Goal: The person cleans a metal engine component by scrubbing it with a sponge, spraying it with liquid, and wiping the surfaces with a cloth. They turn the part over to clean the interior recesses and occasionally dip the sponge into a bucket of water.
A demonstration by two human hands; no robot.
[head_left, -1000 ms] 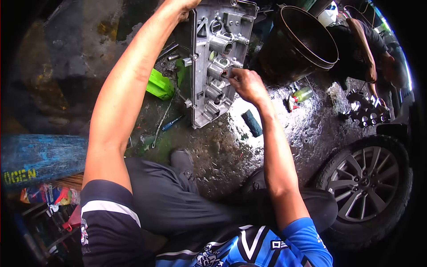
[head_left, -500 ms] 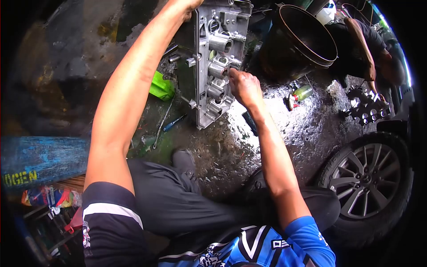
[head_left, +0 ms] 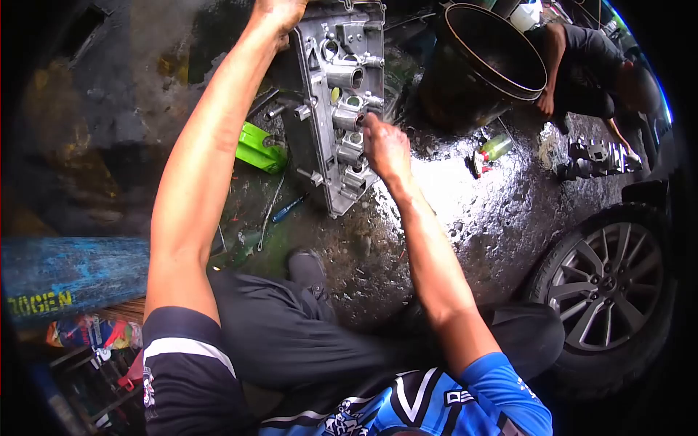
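A cast-aluminium valve cover (head_left: 339, 94) stands tilted in front of me, its ribbed inner side with several tubular ports facing me. At its upper left edge, my left hand (head_left: 280, 16) is closed around the far end, its fingertips partly out of sight. My right hand (head_left: 387, 151) is at the cover's right side, beside a middle port. Its fingers are curled together by the port's mouth, and whatever they pinch is hidden. Under and left of the cover lie a bright green plastic piece (head_left: 260, 147), a long metal wrench (head_left: 272, 211) and a blue screwdriver (head_left: 289, 208).
A large dark drum (head_left: 476, 80) stands at upper right. Near it lies a green spray bottle (head_left: 496, 147) on the wet floor. A co-worker (head_left: 589, 69) crouches beyond, over a metal engine part (head_left: 598, 158). A wheel (head_left: 607, 287) is at right, a blue cylinder (head_left: 80, 269) at left.
The valve cover and both my hands sit further left in view, and the cover has turned slightly. The co-worker's engine part now lies at a different angle, with one of their hands off it.
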